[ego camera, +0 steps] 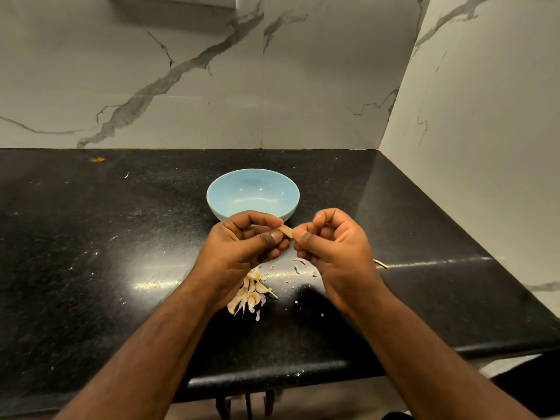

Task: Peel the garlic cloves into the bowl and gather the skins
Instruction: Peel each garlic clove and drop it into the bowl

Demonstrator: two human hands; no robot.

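Observation:
A pale garlic clove (286,231) is held between both hands just in front of the light blue bowl (224,192). My left hand (242,247) pinches its left end with thumb and fingers. My right hand (336,247) pinches its right end. The bowl stands on the black counter and looks empty. A heap of unpeeled garlic cloves (250,294) lies on the counter below my left wrist, partly hidden by it. Small bits of skin (300,262) lie scattered under my right hand.
The black stone counter (91,237) meets marble walls at the back and on the right. A thin pale strip (380,263) lies to the right of my right hand. An orange crumb (98,159) sits at the back left. The counter's front edge (272,380) runs near my forearms.

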